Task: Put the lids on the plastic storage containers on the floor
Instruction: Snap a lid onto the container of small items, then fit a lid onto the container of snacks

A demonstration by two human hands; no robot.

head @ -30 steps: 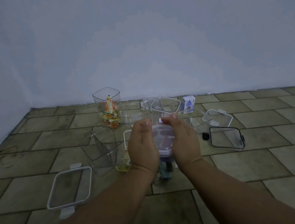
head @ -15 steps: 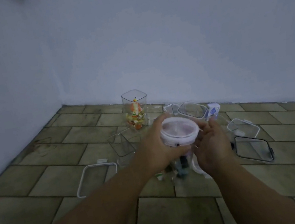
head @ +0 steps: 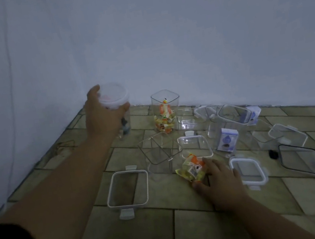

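Observation:
My left hand [head: 103, 116] grips a round clear jar [head: 116, 103] with a white lid on it, held out at the far left near the wall. My right hand [head: 218, 180] rests low on the floor, fingers closed around a small clear container of yellow and orange packets [head: 191, 169]. Loose lids lie on the tiles: a large white-rimmed lid [head: 128, 187] at the left, a small white-rimmed lid [head: 248, 169] beside my right hand, and a black-rimmed lid [head: 301, 159] at the right. An open square container [head: 158, 153] stands in the middle.
A tall open container with orange packets [head: 165, 113] stands by the wall. Further open clear containers [head: 234, 118] cluster at the back right, with a small blue-printed box [head: 228, 141] and another clear lid [head: 287, 135]. The pale wall [head: 180, 41] bounds the floor behind.
Both hands were on the lidded round jar in front of me. Now my left hand alone has carried it out to the far left, and my right hand has dropped onto the packet container.

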